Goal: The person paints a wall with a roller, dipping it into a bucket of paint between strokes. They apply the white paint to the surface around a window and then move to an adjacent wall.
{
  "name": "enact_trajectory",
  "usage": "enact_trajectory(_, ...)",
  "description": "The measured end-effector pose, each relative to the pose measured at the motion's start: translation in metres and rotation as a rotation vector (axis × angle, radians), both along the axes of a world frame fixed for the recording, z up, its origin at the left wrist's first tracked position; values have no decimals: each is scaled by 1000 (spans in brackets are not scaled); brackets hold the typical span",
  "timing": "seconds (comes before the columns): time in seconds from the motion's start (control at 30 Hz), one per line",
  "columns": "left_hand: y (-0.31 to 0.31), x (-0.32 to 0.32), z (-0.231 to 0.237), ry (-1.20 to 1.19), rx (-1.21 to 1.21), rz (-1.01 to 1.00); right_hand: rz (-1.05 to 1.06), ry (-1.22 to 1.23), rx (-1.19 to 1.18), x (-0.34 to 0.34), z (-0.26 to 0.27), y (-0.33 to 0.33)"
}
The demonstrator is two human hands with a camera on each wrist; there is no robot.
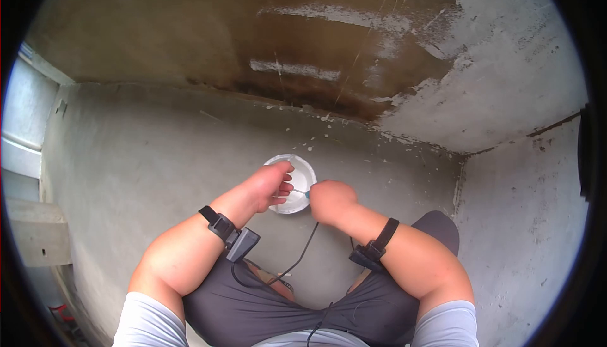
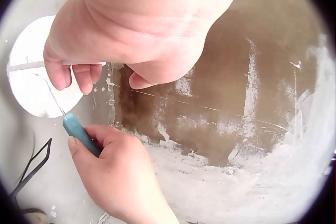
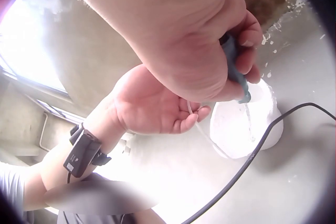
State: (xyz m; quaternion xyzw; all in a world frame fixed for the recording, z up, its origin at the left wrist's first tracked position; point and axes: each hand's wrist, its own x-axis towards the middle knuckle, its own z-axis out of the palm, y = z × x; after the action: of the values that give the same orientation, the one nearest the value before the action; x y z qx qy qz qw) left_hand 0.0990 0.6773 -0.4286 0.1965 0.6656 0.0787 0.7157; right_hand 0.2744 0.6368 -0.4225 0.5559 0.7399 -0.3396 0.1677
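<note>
A white bucket (image 1: 308, 167) stands on the floor in front of the person, pale inside. A thin white bail handle (image 2: 26, 66) crosses its mouth in the left wrist view. My left hand (image 1: 272, 186) is over the bucket, its fingers curled round this bail. From the right, my right hand (image 1: 333, 200) grips a tool by its teal handle (image 2: 79, 131). The tool's thin metal shaft (image 2: 52, 93) points into the bucket; its far end is lost against the white. Fingers hide part of the teal handle in the right wrist view.
Ahead rises a wall (image 1: 190, 31) with a brown patch and white scrapes. White specks (image 1: 313, 138) dot the grey floor near its base. A black cable (image 3: 231, 182) runs from the wrist gear, close by the bucket. The person's knees flank the work.
</note>
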Motion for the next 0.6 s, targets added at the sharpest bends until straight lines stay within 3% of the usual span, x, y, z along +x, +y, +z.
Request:
enact_trajectory(0.33,3,-1,-6,6,5,-21,-5,-64,1,17,27,-2)
enact_trajectory(0.6,11,0,1,1,-23,198,-61,-28,149,35,30,-3)
